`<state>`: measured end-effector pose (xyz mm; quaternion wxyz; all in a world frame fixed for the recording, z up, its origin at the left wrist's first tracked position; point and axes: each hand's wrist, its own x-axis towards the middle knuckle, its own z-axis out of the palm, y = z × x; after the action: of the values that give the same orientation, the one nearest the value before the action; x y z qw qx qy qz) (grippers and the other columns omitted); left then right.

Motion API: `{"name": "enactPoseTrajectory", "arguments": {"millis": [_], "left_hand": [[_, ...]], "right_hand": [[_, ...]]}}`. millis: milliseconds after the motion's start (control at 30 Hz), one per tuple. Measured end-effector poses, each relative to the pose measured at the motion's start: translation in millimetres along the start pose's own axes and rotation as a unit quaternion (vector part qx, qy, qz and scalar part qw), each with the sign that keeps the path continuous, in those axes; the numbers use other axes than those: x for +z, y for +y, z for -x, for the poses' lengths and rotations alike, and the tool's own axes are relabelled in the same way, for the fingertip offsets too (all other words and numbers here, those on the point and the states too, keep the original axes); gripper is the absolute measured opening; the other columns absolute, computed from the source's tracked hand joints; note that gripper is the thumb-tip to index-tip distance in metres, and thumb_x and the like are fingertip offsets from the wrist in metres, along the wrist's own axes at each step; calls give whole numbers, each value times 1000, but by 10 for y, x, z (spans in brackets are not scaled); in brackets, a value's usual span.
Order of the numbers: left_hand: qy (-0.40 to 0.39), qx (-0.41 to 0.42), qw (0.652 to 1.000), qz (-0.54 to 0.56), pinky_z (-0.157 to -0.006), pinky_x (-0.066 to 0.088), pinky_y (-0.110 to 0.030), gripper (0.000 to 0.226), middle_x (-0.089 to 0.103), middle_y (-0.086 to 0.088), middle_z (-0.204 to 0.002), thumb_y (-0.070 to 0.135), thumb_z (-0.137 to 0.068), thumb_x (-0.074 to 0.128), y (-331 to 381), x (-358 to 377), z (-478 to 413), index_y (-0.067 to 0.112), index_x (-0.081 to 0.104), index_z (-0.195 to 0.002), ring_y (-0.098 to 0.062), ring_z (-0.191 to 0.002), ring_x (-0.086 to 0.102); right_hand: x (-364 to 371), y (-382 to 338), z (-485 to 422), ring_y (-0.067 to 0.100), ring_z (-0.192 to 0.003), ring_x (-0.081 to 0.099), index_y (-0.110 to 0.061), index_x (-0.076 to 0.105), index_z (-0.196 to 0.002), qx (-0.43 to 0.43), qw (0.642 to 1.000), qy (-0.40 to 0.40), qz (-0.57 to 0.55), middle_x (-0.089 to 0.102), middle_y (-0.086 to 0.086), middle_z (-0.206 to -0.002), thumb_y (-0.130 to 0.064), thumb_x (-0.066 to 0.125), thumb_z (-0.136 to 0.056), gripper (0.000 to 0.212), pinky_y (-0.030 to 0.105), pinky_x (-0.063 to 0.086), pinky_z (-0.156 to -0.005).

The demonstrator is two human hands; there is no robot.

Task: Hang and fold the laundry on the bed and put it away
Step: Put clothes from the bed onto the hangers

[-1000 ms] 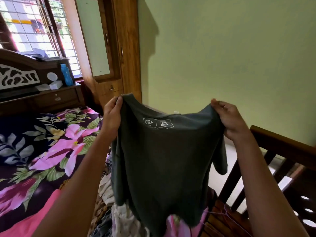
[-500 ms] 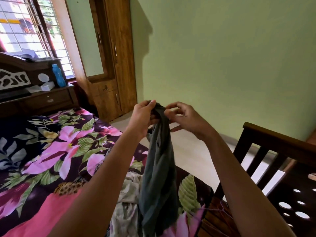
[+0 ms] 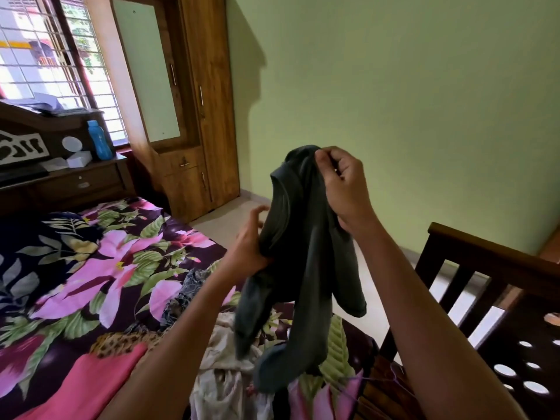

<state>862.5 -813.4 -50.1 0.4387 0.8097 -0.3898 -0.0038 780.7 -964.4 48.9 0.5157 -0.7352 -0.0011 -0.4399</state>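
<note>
The bed (image 3: 91,268) with its flowered sheet lies below both your hands and out to your left. The wooden wardrobe (image 3: 209,116) stands far past your left hand. The dark green shirt (image 3: 303,253) hangs bunched up between your 2 hands, over the bed. Its bottom end reaches the pile of clothes (image 3: 224,353) under your arms. A pink cloth (image 3: 75,386) lies below your left arm.

Your right hand (image 3: 342,183) is up high. Its fingers are curled tight and pinch the top of the shirt. Your left hand (image 3: 251,241) is lower, against the shirt's left side. Its fingers are bent loosely and blurred, so you cannot tell if it grips the cloth or only touches it.

1 blue bottle (image 3: 98,140) stands far beyond your left hand.
</note>
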Motion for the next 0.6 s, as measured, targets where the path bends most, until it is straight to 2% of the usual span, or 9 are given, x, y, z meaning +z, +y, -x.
{"name": "enactPoseTrajectory", "arguments": {"millis": [33, 100, 200, 267, 300, 367, 433, 500, 600], "left_hand": [[-13, -50, 997, 57, -67, 53, -16, 70, 52, -4, -113, 0, -74, 73, -85, 66, 47, 25, 32, -126, -18, -105, 53], [14, -117, 987, 107, -64, 53, -19, 41, 61, -6, -100, -2, -80, 65, -255, 149, 80, 20, 53, -112, -22, -95, 61], [39, -121, 991, 32, -57, 47, -16, 15, 65, -4, -79, 3, -79, 66, -428, 105, 104, 15, 67, -88, -20, -76, 63], [19, -128, 991, 20, -58, 51, -17, 16, 67, -2, -77, 1, -81, 66, -485, 11, 149, 17, 66, -82, -20, -74, 66], [12, -125, 991, 37, -63, 55, -23, 19, 68, -3, -78, -1, -83, 63, -497, -37, 176, 18, 65, -80, -22, -76, 68], [34, -118, 976, 180, -72, 57, -34, 22, 69, -5, -74, -3, -90, 53, -483, -144, 246, 15, 63, -81, -24, -78, 70], [31, -119, 931, 344, -69, 55, -26, 19, 69, -5, -72, 1, -96, 41, -407, -200, 272, 11, 55, -88, -19, -78, 70], [-41, -96, 945, 311, -70, 53, -21, 11, 70, -8, -87, 4, -95, 45, -306, -168, 249, 12, 52, -99, -15, -85, 69], [-192, -89, 962, 171, -78, 54, -22, 60, 61, -2, -116, 14, -78, 71, -203, 152, 182, 24, 42, -129, -12, -102, 62]], "right_hand": [[-22, -16, -14, -2, -53, 39, -11, 57, -76, -2, 1000, 5, -5, 46, -13, -58, -12, 50, -97, 22, 15, 32, -55], [-65, 1, -29, -1, -56, 39, -10, 58, -78, 0, 1000, 17, -1, 47, -6, -61, -13, 50, -97, 21, 17, 33, -57], [-151, 118, -28, 3, -59, 38, -15, 55, -71, 43, 996, 70, -28, 46, -3, -63, -13, 49, -97, 27, 21, 34, -59], [-245, 194, -22, -1, -55, 33, -19, 49, -66, 66, 990, 115, -36, 39, -5, -61, -12, 48, -98, 33, 20, 30, -56], [-306, 228, -20, -2, -54, 31, -20, 46, -65, 72, 987, 139, -36, 36, -6, -61, -13, 46, -99, 34, 20, 29, -56], [-451, 296, -13, -2, -54, 31, -20, 42, -66, 91, 979, 181, -28, 33, -6, -63, -15, 42, -100, 35, 20, 29, -57], [-576, 341, 25, 1, -58, 35, -21, 44, -69, 114, 975, 189, -22, 36, -5, -65, -19, 38, -102, 33, 22, 32, -60], [-599, 356, 91, 4, -62, 38, -21, 47, -73, 128, 978, 163, -20, 40, -4, -67, -20, 38, -102, 31, 22, 35, -62], [-449, 318, 192, 9, -70, 44, -21, 51, -75, 130, 985, 106, -31, 48, -3, -70, -18, 41, -101, 28, 26, 38, -69]]}}
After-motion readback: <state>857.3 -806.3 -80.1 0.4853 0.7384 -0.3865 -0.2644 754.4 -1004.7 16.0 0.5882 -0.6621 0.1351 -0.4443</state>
